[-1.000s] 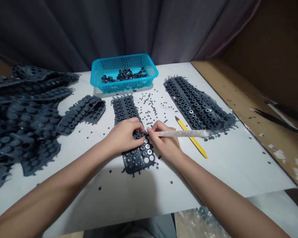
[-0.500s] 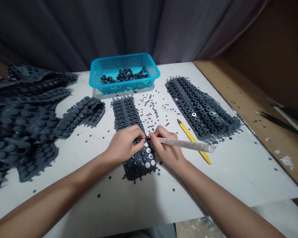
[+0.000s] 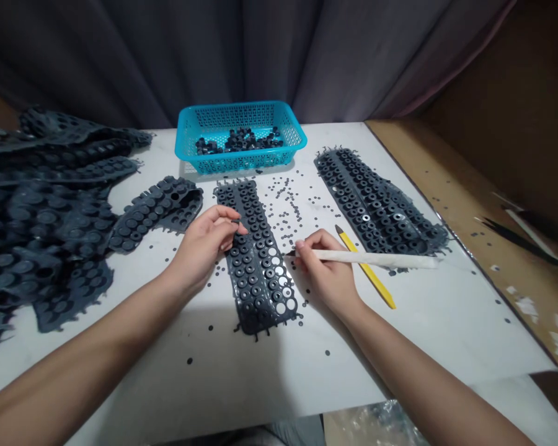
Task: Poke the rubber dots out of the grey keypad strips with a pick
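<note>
Hands [image 3: 332, 275] near studded strip [image 3: 252, 269]; right grips tool [image 3: 376, 257].

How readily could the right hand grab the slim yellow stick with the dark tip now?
Probably not readily: the right hand grips a long white tool with a dark tip, which crosses over the yellow stick. The stick's near end looks uncovered, though.

The strip [image 3: 255, 279] is dark grey with white discs [image 3: 280, 307], the basket [image 3: 242, 164] latticed turquoise.
</note>
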`<control>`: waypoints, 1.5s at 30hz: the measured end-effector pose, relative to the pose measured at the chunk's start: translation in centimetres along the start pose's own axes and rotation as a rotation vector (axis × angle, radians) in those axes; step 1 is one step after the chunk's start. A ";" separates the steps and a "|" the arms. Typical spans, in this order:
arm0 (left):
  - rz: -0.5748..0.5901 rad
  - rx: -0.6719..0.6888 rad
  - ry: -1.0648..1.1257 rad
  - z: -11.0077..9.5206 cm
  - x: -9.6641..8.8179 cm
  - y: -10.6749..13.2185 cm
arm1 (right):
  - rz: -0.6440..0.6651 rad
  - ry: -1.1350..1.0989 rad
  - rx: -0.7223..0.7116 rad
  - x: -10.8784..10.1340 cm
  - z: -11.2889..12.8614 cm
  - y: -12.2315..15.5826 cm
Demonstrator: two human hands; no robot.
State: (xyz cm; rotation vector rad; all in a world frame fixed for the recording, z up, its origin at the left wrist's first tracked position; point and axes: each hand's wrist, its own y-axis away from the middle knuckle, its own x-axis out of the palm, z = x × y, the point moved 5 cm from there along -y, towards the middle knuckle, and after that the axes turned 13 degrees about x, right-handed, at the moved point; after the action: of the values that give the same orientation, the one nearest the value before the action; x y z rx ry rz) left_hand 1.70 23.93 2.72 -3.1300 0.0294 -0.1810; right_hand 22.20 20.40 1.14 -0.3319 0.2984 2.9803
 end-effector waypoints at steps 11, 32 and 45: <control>0.523 0.345 -0.722 -0.9 2.2 3.2 | -0.018 -0.115 0.049 -0.2 -0.3 -0.3; 1.046 0.445 -0.807 -1.6 2.1 6.9 | 0.008 -0.052 -0.001 0.3 0.1 -0.6; 0.680 0.432 -1.068 -0.8 3.5 0.0 | 0.068 0.134 -0.180 2.8 1.2 -2.3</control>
State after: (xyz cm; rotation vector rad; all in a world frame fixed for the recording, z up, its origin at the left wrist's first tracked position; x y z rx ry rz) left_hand 5.09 23.81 3.88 -2.2290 0.8514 1.2353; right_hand 19.58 23.19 1.23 -0.5537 0.0542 3.0645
